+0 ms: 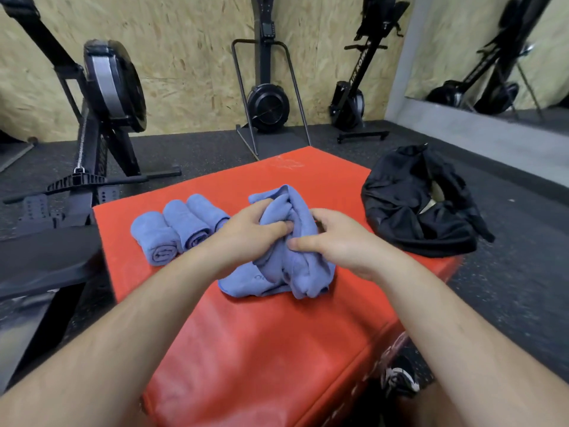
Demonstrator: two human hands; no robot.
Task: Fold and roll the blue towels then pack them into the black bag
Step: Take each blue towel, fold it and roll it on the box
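Above the box (246, 349) middle, gripping a crumpled towel (277, 272) with left hand (243, 234) and right hand (332, 238), fingers curled into its folds from either side. Along the left edge, three rolled towels (181, 229), side by side. At the far right corner, slumped black bag (415, 211).

Soft cloth, slick red padding
Now the blue towel (277, 272): matt and fleecy, rolled towels (172, 229) the same; red surface (261, 349) smooth, faintly glossy; black bag (409, 211) thin, crumpled fabric; wall (191, 57) rough chipboard; floor (508, 288) speckled matt rubber.
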